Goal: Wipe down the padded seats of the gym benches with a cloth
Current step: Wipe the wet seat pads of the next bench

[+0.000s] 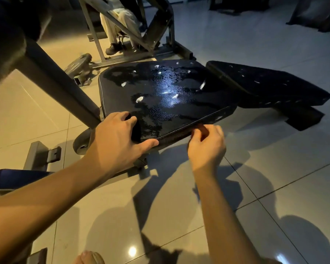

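The left hand point(114, 138) lies on the near corner of the padded seat point(170, 96), fingers curled over a dark cloth point(136, 130) bunched under the palm, thumb stretched along the seat's edge. The right hand point(206, 145) is half closed, fingertips drawn toward the thumb against the seat's side edge; whether it pinches that edge cannot be told. The seat's black cover is worn, with white spots. A second pad point(269, 86) lies just beyond. A slanted frame bar point(61, 86) crosses on the left above the tiled floor point(274, 168).
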Available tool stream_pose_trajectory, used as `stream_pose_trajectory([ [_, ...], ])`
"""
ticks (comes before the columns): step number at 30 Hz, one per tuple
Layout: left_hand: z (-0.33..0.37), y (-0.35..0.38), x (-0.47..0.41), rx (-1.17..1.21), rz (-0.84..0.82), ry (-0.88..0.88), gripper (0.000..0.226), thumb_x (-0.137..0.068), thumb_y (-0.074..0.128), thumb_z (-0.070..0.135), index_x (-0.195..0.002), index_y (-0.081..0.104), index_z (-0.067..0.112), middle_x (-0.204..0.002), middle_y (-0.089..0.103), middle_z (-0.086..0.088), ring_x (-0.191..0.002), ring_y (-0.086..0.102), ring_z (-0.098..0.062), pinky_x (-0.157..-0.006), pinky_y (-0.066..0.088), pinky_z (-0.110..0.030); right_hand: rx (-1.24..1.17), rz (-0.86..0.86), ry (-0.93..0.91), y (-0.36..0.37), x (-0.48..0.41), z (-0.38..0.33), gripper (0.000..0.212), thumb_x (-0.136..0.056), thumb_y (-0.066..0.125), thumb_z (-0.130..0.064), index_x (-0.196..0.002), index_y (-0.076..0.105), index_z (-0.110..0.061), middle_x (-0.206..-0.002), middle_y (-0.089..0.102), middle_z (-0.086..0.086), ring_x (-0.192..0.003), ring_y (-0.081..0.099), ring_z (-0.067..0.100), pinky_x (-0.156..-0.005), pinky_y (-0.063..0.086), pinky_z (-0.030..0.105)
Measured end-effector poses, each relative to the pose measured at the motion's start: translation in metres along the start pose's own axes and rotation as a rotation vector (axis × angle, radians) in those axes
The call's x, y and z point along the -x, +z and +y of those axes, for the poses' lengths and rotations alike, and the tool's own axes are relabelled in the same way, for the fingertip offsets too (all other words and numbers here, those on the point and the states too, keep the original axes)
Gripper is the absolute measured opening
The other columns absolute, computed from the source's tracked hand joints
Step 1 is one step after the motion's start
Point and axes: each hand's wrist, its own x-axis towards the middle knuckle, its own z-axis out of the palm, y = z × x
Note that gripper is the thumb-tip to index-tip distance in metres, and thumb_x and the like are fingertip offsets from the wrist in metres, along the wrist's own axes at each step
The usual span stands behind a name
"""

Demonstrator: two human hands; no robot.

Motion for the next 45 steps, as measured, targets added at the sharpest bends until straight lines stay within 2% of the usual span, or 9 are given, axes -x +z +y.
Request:
stream_pose_trajectory([
  [4,0.002,0.007,0.004,0.015,0.057,-0.008,0.093,-0.078,0.044,0.084,-0.124,0.069,0.008,-0.131,0.065,-0.010,-0.127,0.055,-0.029,-0.100,0.049,-0.042,-0.042,0.032,0.001,0.001,-0.009,0.005,0.011,-0.097,0.062,-0.015,-0.103,0.068,-0.009,-0.102,0.057,0.000,-0.093,0.055,0.018,-0.079,0.049,0.032],
  [7,-0.001,0.019,0.006,0.027,0.093,-0.019,0.096,-0.080,0.041,0.083,-0.130,0.067,0.006,-0.138,0.061,-0.013,-0.131,0.052,-0.029,-0.109,0.041,-0.038,-0.125,0.002,-0.172,0.007,0.043,-0.012,0.007,-0.093,0.066,-0.013,-0.099,0.069,-0.011,-0.094,0.056,-0.001,-0.085,0.041,0.005,-0.071,0.035,0.009],
  [10,-0.006,0.027,0.009,0.060,0.109,0.007,0.096,-0.084,0.043,0.080,-0.139,0.060,0.004,-0.146,0.056,-0.016,-0.138,0.048,-0.030,-0.115,0.030,-0.035,-0.072,-0.006,-0.318,0.005,0.040,-0.007,0.008,-0.091,0.068,-0.011,-0.098,0.069,-0.011,-0.093,0.058,0.002,-0.084,0.045,0.009,-0.067,0.032,0.011],
  [15,-0.005,0.025,0.008,0.028,0.113,0.017,0.095,-0.085,0.044,0.080,-0.141,0.059,0.005,-0.146,0.056,-0.015,-0.138,0.049,-0.030,-0.113,0.029,-0.034,-0.008,0.071,-0.018,-0.002,-0.035,0.022,0.013,-0.095,0.063,-0.010,-0.104,0.070,-0.005,-0.105,0.061,0.007,-0.093,0.060,0.026,-0.069,0.033,0.012],
  [23,-0.006,0.023,0.003,-0.068,0.120,0.062,0.092,-0.084,0.047,0.080,-0.131,0.066,0.003,-0.133,0.065,-0.016,-0.126,0.060,-0.032,-0.106,0.034,-0.033,-0.084,-0.008,-0.315,0.009,0.038,-0.003,0.009,-0.090,0.069,-0.008,-0.099,0.069,-0.008,-0.093,0.060,0.004,-0.084,0.052,0.014,-0.068,0.037,0.014],
  [30,-0.005,0.020,0.004,-0.062,0.130,0.069,0.093,-0.084,0.044,0.080,-0.131,0.067,0.003,-0.132,0.066,-0.016,-0.125,0.060,-0.032,-0.106,0.046,-0.041,-0.064,0.056,-0.039,0.004,-0.010,0.007,0.012,-0.095,0.063,-0.012,-0.104,0.069,-0.008,-0.100,0.057,-0.001,-0.088,0.053,0.015,-0.075,0.049,0.033],
  [36,-0.005,0.022,0.002,-0.067,0.145,0.078,0.094,-0.084,0.041,0.082,-0.126,0.069,0.002,-0.126,0.068,-0.017,-0.119,0.063,-0.033,-0.101,0.050,-0.041,-0.121,-0.034,-0.269,0.008,0.056,-0.016,0.010,-0.091,0.069,-0.012,-0.101,0.069,-0.010,-0.096,0.059,0.001,-0.086,0.051,0.012,-0.069,0.035,0.014],
  [41,-0.006,0.024,0.004,-0.061,0.150,0.087,0.090,-0.086,0.044,0.079,-0.128,0.068,0.002,-0.127,0.067,-0.017,-0.121,0.061,-0.031,-0.103,0.048,-0.037,-0.047,0.057,-0.029,0.003,-0.030,0.022,0.014,-0.093,0.063,-0.009,-0.103,0.071,-0.005,-0.104,0.062,0.010,-0.093,0.059,0.028,-0.075,0.045,0.033],
  [45,-0.004,0.020,0.004,-0.094,0.186,0.098,0.087,-0.086,0.043,0.078,-0.121,0.071,0.003,-0.118,0.070,-0.015,-0.112,0.064,-0.030,-0.094,0.052,-0.039,-0.120,0.047,-0.085,0.007,0.015,-0.002,0.009,-0.091,0.067,-0.008,-0.099,0.071,-0.006,-0.097,0.061,0.004,-0.085,0.047,0.012,-0.071,0.036,0.017],
])
